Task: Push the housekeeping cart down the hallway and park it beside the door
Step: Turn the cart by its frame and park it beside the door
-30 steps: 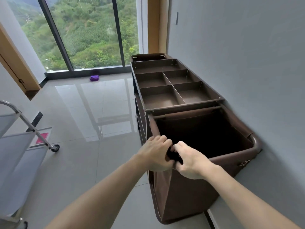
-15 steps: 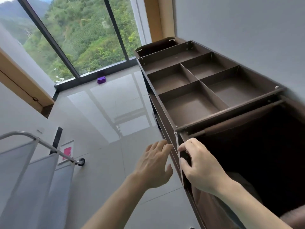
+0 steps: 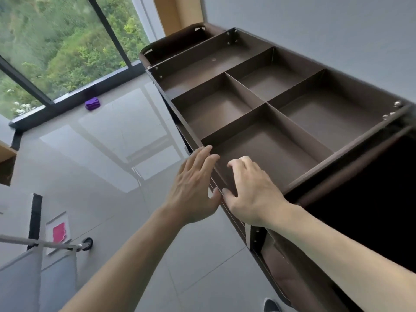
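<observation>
Both hands have shifted from the bag rim to the cart (image 3: 258, 104) tray edge; right hand (image 3: 252, 190) grasps it, left hand (image 3: 193, 188) released, cart stretching toward one o'clock.

- housekeeping cart (image 3: 265, 140) — dark brown tray and dividers, silver screws
- laundry bag (image 3: 371, 210) — dark brown, near-black inside
- floor (image 3: 108, 176) — glossy pale grey tile
- cloth (image 3: 92, 104) — purple
- wall (image 3: 315, 23) — plain light grey
- second cart (image 3: 33, 278) — grey fabric, chrome rail
- window frame (image 3: 108, 32) — black
</observation>
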`<state>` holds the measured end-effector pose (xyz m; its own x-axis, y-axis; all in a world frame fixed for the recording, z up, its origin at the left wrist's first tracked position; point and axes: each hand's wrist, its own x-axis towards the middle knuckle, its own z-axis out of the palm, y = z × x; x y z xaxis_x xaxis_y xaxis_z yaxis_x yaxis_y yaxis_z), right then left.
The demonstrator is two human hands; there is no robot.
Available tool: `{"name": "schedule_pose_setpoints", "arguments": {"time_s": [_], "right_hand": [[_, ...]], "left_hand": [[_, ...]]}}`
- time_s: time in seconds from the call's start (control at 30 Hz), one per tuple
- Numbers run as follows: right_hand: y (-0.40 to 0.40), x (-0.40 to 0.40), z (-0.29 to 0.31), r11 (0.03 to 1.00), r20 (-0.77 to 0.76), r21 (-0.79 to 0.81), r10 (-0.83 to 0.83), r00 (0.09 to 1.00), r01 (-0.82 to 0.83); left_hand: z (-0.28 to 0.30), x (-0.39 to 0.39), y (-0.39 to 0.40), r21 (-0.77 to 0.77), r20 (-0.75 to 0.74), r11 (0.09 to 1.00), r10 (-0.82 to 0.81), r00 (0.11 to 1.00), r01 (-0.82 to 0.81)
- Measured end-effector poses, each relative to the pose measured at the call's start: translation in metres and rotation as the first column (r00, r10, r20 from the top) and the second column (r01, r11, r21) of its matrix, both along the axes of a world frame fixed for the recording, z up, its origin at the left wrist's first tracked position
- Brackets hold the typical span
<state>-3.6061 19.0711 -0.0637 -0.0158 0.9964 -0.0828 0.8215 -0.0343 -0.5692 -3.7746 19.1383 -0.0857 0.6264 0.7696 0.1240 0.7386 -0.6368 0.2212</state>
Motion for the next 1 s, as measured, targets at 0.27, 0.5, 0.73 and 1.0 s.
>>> {"name": "schedule_pose_setpoints", "arguments": {"time_s": [0.27, 0.5, 0.73, 1.0], "right_hand": [[0.008, -0.023, -0.022, 0.985, 0.183, -0.08, -0.138, 0.973, 0.155], [0.009, -0.059, -0.029, 0.86, 0.332, -0.06, -0.461, 0.823, 0.506], [0.041, -0.079, -0.028, 0.755, 0.273, -0.099, -0.606, 0.747, 0.648], [0.077, -0.09, -0.039, 0.724, 0.403, 0.071, -0.65, 0.645, 0.686]], "left_hand": [[-0.024, -0.014, 0.07, 0.062, -0.074, 0.919, -0.385, 0.92, 0.39], [-0.031, -0.031, 0.138, 0.056, -0.125, 0.738, -0.663, 0.738, 0.673], [-0.041, -0.035, 0.181, 0.129, -0.055, 0.65, -0.749, 0.66, 0.749], [-0.025, -0.016, 0.225, 0.173, -0.11, 0.649, -0.735, 0.669, 0.741]]}}
